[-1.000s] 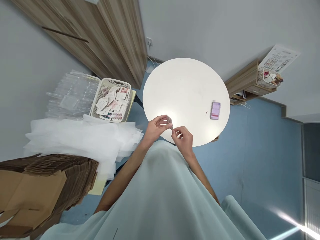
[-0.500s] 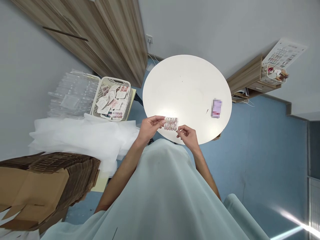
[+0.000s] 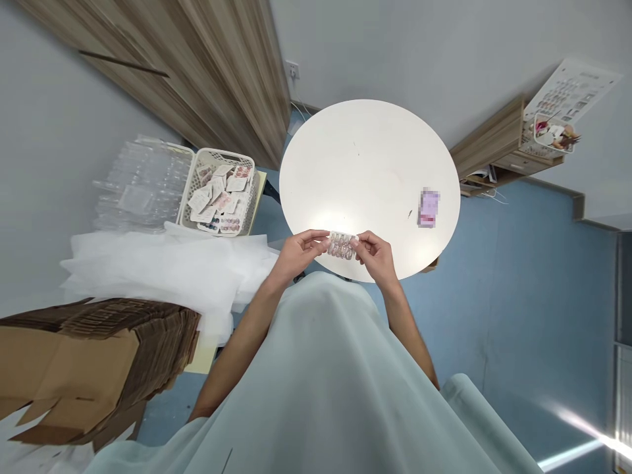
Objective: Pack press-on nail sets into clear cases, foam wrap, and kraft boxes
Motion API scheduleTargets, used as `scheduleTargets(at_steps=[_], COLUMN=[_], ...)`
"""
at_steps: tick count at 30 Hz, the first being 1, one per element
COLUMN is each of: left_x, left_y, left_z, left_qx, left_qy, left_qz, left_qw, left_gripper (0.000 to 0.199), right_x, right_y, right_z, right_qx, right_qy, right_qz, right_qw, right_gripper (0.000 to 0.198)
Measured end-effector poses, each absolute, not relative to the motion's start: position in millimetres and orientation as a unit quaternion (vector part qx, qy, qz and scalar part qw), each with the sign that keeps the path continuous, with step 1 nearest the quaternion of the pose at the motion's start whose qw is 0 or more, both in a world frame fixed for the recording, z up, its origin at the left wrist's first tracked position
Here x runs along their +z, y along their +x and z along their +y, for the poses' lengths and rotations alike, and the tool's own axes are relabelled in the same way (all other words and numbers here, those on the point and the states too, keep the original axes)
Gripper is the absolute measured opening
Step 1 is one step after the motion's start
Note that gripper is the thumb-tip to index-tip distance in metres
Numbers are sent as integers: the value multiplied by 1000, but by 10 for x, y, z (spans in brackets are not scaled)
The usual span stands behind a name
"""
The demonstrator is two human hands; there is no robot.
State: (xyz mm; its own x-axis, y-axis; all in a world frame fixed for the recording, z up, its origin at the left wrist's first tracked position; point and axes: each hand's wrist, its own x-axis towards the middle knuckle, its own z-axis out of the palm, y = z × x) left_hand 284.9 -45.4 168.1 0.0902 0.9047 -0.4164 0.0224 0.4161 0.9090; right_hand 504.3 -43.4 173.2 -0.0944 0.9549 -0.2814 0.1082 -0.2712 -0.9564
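Between my two hands is a small card of press-on nails (image 3: 341, 246), with rows of shiny, pinkish-silver nails facing up. My left hand (image 3: 299, 253) pinches its left edge between thumb and fingers. At the right edge, my right hand (image 3: 376, 255) grips the card's upper corner, thumb on the front. The card is held over the near edge of the round white table (image 3: 368, 151). Whether a clear cover lies over the nails is too small to tell.
A purple, blurred-out object (image 3: 428, 208) lies on the table's right side. To the left, a white basket (image 3: 251, 197) holds several nail cards, beside stacked clear plastic boxes (image 3: 143, 187). White foam sheets (image 3: 162, 263) and folded cardboard boxes (image 3: 93, 368) are nearer me.
My right hand has moved up and inward from the card's lower right corner and now grips its right edge. The card has tilted slightly and shifted a little to the right.
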Motion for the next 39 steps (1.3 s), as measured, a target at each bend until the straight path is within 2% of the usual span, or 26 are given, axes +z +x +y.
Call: scheduleTargets(at_steps=[2, 7, 13, 17, 21, 30, 35, 39], left_x=[1698, 1712, 1619, 1635, 1680, 1730, 1725, 1729], left_y=[2828, 2836, 2922, 2941, 2940, 3054, 3116, 3181], left_z=[-469, -497, -474, -477, -467, -397, -381, -386], left_qx=[332, 311, 365, 372, 377, 418, 424, 419], left_qy=[416, 444, 459, 448, 454, 427, 426, 425], left_qz=[571, 551, 568, 572, 588, 575, 559, 560], left_qw=[624, 635, 578, 578, 553, 558, 572, 576], left_gripper=[66, 55, 48, 46, 52, 42, 44, 54], right_x=[1719, 1661, 1689, 1769, 1849, 1805, 1786, 1779], right_y=[5055, 5080, 5121, 5177, 5248, 5309, 5375, 5443], right_z=[-442, -443, -454, -490, -538, -638, -648, -665], right_qx=[565, 564, 531, 554, 558, 550, 548, 543], right_qy=[-562, -559, -585, -572, -556, -541, -537, -550], right_qz=[-470, -472, -485, -477, -501, -529, -530, -531], right_qw=[380, 384, 374, 371, 357, 352, 360, 346], right_gripper=[49, 46, 45, 44, 36, 29, 26, 27])
